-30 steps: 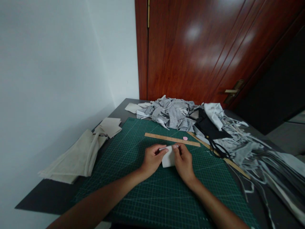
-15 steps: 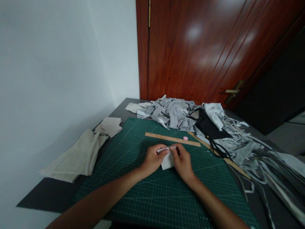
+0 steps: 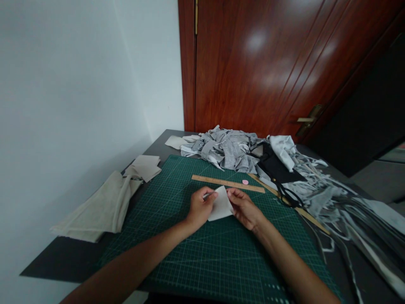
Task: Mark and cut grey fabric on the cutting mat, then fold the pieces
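One pale fabric piece [image 3: 220,207], more exposed now; right hand [image 3: 246,207], shifted rightward

The left hand [image 3: 200,207] pinches a small pale piece [image 3: 221,206], and the right hand [image 3: 246,209] touches its other edge. Under the 2 hands lies a green cutting mat [image 3: 202,261]. Farther away there is a wooden ruler [image 3: 218,182], with a pink disc [image 3: 245,182] just beside it, and a heap of grey strips [image 3: 229,150].
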Tool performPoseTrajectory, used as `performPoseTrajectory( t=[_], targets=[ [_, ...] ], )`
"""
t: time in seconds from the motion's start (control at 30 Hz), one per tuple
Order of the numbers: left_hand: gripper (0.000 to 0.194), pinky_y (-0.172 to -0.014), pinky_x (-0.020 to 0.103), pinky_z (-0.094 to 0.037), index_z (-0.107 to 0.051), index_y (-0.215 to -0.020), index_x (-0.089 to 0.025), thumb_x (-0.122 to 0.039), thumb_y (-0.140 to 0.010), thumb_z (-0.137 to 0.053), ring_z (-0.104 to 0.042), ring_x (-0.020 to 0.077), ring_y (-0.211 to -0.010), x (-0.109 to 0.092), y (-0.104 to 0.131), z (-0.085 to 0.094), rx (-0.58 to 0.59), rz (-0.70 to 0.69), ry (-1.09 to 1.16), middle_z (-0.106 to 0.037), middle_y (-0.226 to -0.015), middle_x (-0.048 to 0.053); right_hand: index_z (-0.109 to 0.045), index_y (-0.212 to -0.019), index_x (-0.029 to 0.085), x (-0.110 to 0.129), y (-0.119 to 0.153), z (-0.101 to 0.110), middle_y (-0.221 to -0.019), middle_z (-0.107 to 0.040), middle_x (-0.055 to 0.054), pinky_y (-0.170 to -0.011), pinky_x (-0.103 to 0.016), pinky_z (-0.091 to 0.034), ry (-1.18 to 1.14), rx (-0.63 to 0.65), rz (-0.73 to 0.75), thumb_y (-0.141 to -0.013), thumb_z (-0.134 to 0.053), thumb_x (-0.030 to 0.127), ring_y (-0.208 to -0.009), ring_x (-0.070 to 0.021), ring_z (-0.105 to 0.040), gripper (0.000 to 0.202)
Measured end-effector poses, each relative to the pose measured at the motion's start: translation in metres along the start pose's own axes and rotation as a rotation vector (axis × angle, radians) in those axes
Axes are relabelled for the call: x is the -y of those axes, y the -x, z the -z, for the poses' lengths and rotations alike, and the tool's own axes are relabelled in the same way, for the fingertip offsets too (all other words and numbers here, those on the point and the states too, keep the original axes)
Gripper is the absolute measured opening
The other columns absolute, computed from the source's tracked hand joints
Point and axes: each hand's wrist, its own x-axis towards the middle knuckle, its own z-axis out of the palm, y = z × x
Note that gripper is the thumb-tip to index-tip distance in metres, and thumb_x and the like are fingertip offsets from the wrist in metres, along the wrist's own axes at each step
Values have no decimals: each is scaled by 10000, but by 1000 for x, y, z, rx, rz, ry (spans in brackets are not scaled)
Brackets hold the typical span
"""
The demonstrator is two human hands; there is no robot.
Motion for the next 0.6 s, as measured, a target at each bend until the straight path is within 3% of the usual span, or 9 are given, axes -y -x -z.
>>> performPoseTrajectory(
  t=[0.23, 0.37, 0.6],
  targets=[
    [221, -565, 245, -396, -650, -719, -171, -371, -813, -632, -536, 146, -597, -2, -1, 0, -1, 32, 24, -611, -641, -8, -719, -784, 199, 3, -2, 3, -715, -679, 15, -601, -235, -511, -93, 69, -50, -593, -956, 314, -613, -114, -600, 326],
    [231, -572, 248, -404, -650, -734, -169, -383, -817, -626, -561, 155, -618, -2, -2, 1, -18, 32, 34, -630, -661, 0, -728, -777, 193, 2, -3, 4, -700, -673, 13, -568, -237, -473, -81, 57, -78, -632, -931, 424, -596, -113, -575, 341],
    [228, -608, 258, -407, -655, -723, -169, -373, -825, -640, -569, 160, -647, 2, -2, 0, -5, -7, -14, -642, -677, 6, -754, -793, 187, -1, -8, 14, -682, -701, 4, -576, -237, -412, 168, 12, 93, -610, -937, 440, -586, -111, -559, 362]
  ],
)
